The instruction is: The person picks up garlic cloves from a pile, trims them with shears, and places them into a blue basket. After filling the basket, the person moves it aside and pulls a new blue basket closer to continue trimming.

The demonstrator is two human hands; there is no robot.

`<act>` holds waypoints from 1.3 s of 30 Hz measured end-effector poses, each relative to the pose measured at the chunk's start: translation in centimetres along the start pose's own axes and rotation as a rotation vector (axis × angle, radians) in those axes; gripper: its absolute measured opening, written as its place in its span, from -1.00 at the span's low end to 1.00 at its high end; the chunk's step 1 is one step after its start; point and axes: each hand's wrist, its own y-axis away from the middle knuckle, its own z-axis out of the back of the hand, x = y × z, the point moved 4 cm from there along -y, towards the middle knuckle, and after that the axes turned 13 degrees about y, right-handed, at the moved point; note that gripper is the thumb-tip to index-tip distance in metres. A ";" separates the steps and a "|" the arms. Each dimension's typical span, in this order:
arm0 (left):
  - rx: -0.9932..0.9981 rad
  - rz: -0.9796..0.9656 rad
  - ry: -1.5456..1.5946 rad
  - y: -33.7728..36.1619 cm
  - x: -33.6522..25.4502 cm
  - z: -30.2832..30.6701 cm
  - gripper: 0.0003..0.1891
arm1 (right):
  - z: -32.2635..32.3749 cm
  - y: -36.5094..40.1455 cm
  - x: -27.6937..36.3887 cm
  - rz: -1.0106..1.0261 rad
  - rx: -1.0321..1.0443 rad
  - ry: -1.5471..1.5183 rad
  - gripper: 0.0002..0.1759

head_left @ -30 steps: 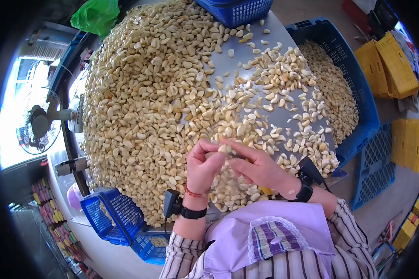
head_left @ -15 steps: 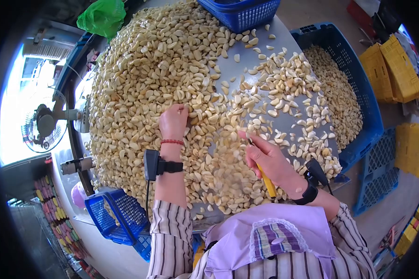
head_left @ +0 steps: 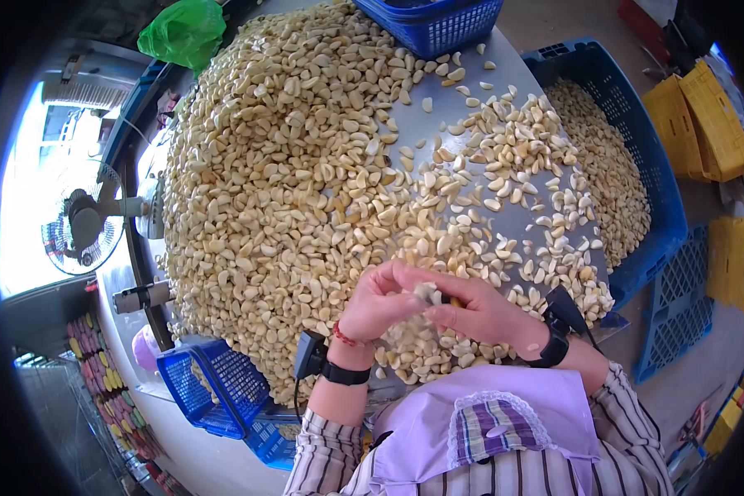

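Note:
A big heap of peeled garlic cloves (head_left: 264, 165) covers the metal table (head_left: 504, 74). Over its near edge, my left hand (head_left: 380, 304) pinches a pale garlic clove (head_left: 426, 291) between thumb and fingers. My right hand (head_left: 492, 318) meets it there, fingers wrapped round a small yellow-handled knife (head_left: 455, 302). Most of the knife is covered by my fingers, and its blade cannot be made out clearly. Loose cloves lie below and around both hands.
A large blue crate (head_left: 665, 198) of cloves stands at the right. Blue baskets sit at the table's far edge (head_left: 430, 29) and near left (head_left: 215, 388). A fan (head_left: 87, 219) and a green plastic bag (head_left: 182, 33) are to the left.
My left hand has left the heap and come right and nearer, now with a clove in it. My right hand has turned the knife inward, and the two hands meet.

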 end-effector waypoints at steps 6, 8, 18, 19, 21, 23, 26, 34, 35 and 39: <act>0.241 -0.295 0.592 -2.2 -2.7 2.4 -0.64 | 1.9 -0.1 -0.5 -0.246 -0.218 -0.285 -0.48; -0.055 -0.447 0.423 -4.1 -6.9 6.1 -0.70 | 2.5 0.1 -0.1 -0.234 -0.261 -0.387 -0.48; -0.537 -0.230 -2.189 -9.7 -15.4 10.6 -0.78 | 2.5 0.6 -0.9 -0.242 -0.261 -0.339 -0.49; -0.528 -0.230 -2.193 -9.6 -15.4 10.5 -0.78 | 2.7 0.6 -0.8 -0.239 -0.267 -0.360 -0.49; -0.571 -0.284 -2.062 -8.8 -16.0 10.1 -0.77 | 3.0 0.9 -0.8 -0.232 -0.284 -0.387 -0.49; -0.475 -0.318 -1.931 -7.8 -15.5 9.8 -0.82 | 3.1 1.3 -0.9 -0.197 -0.282 -0.379 -0.46; -0.559 -0.162 -0.817 -4.8 -12.6 9.2 -0.91 | 2.8 1.2 -0.4 -0.151 -0.307 -0.295 -0.38; -0.216 -0.426 -0.412 0.5 -1.4 0.5 -0.87 | 0.6 1.3 0.8 0.006 -0.166 0.152 -0.11; -0.145 -0.403 -0.326 1.1 -0.7 0.5 -0.90 | 0.6 1.3 0.8 0.002 -0.165 0.161 -0.11; -0.119 -0.446 -0.311 1.7 0.2 -0.8 -0.87 | 0.7 1.5 1.7 0.062 -0.126 0.241 -0.13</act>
